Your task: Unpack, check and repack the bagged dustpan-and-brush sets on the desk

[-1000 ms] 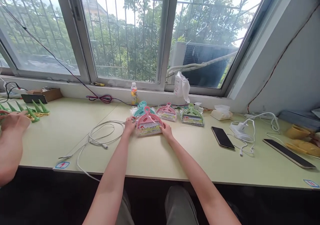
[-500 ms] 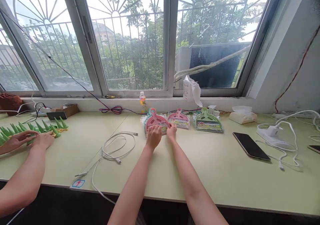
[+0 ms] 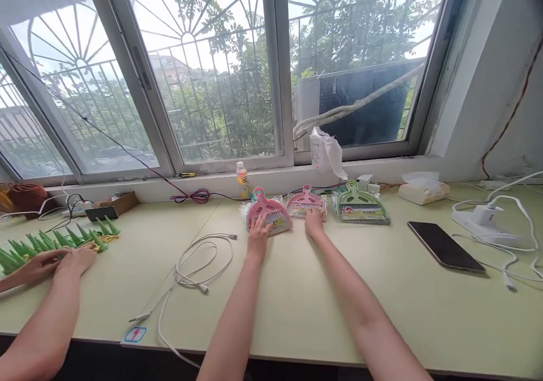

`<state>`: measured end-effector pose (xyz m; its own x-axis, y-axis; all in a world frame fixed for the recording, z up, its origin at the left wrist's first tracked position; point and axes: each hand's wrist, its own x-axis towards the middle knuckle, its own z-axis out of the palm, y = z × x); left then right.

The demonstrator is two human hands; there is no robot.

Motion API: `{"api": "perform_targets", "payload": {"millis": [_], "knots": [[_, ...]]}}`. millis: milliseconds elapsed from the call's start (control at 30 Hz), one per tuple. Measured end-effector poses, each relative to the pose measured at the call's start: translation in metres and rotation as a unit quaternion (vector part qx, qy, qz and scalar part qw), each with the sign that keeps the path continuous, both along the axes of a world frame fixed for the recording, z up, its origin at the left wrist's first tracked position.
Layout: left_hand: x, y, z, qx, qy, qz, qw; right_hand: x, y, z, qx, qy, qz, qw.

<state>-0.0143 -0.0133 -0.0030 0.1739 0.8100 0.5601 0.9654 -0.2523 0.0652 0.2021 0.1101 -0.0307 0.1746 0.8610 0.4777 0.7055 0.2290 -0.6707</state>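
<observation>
Left hand [image 3: 258, 237] on left pink dustpan [image 3: 266, 204]

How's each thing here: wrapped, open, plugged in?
Left pink dustpan set: touched by left hand
Middle pink dustpan set: plastic-wrapped, touched by right hand
Green dustpan set: plastic-wrapped
Bottle: upright, capped
Smartphone: flat, screen dark
Charger: plugged into power strip
Looped white cable: loose
Right tissue pack: open

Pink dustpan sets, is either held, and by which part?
The left hand touches the left set at its lower front, the right hand the right set likewise; whether either grips is unclear.
</observation>
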Motion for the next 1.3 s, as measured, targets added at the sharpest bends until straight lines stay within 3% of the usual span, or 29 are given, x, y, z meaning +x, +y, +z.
{"api": "perform_targets", "payload": {"millis": [167,300,467,567,633,700,867,967,1067,1167,1300], "knots": [[0.006,-0.006,0.008,0.034,-0.014,-0.041,0.998,0.011,-0.024,0.001,-0.061,-0.170,0.051,0.982],[0.004,-0.004,0.010,0.003,-0.065,-0.044,0.997,0.051,-0.072,0.012,-0.053,-0.277,0.113,0.953],[0.002,0.004,0.006,-0.005,-0.130,-0.071,0.989,0.127,-0.145,0.023,-0.089,-0.237,0.204,0.946],[0.003,0.009,0.002,-0.006,-0.129,-0.076,0.989,0.158,-0.168,0.027,-0.094,-0.187,0.120,0.970],[0.003,0.010,0.000,0.007,-0.129,-0.087,0.988,0.166,-0.170,0.029,-0.104,-0.163,0.045,0.980],[0.004,0.010,-0.001,0.015,-0.131,-0.092,0.987,0.169,-0.165,0.030,-0.132,-0.131,0.018,0.982],[0.008,0.008,0.001,0.011,-0.125,-0.096,0.987,0.169,-0.156,0.039,-0.209,-0.055,0.059,0.975],[0.012,0.006,0.004,0.010,-0.127,-0.110,0.986,0.168,-0.158,0.042,-0.214,0.011,0.063,0.975],[0.018,0.001,0.010,0.030,-0.161,-0.139,0.977,0.161,-0.160,0.042,-0.194,0.110,0.114,0.968],[0.029,-0.005,0.019,0.037,-0.221,-0.180,0.958,0.153,-0.157,0.049,-0.168,0.221,0.197,0.940],[0.046,-0.011,0.034,0.062,-0.346,-0.176,0.920,0.130,-0.144,0.074,-0.045,0.309,0.258,0.914]]}}
